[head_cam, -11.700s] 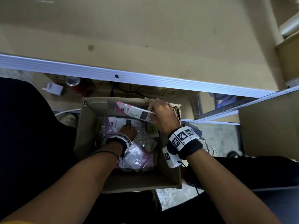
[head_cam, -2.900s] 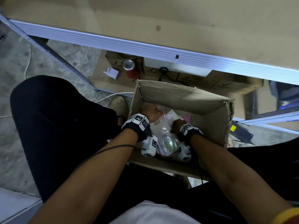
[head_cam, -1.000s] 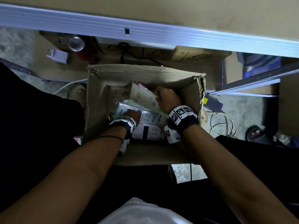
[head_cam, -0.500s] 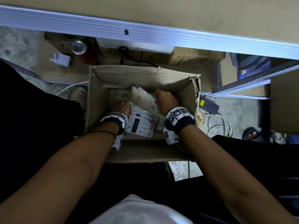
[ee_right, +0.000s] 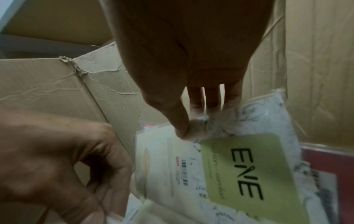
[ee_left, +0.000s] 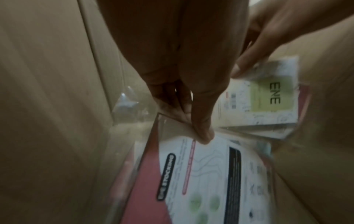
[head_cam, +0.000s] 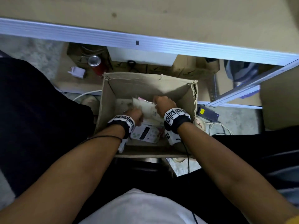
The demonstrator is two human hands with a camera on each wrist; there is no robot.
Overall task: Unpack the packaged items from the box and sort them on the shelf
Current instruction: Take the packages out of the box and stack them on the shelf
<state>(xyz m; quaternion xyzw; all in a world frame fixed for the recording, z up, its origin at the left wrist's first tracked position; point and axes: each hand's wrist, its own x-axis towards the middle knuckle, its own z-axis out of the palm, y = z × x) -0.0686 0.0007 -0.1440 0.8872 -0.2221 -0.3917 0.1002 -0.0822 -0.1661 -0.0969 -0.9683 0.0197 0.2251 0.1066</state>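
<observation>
- My right hand is pinching the top edge of the green-labelled packet, its long axis running toward the lower right.
- My left hand is pinching a corner of the pink-and-white packet in the cardboard box.

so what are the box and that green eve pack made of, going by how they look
The box looks like plain brown corrugated cardboard, matte, with a creased wall and a torn, frayed corner. The green EVE pack seems wrapped in soft thin plastic film: it crumples where the right hand pinches its corner, with a slight sheen. Contents cannot be told.
</observation>
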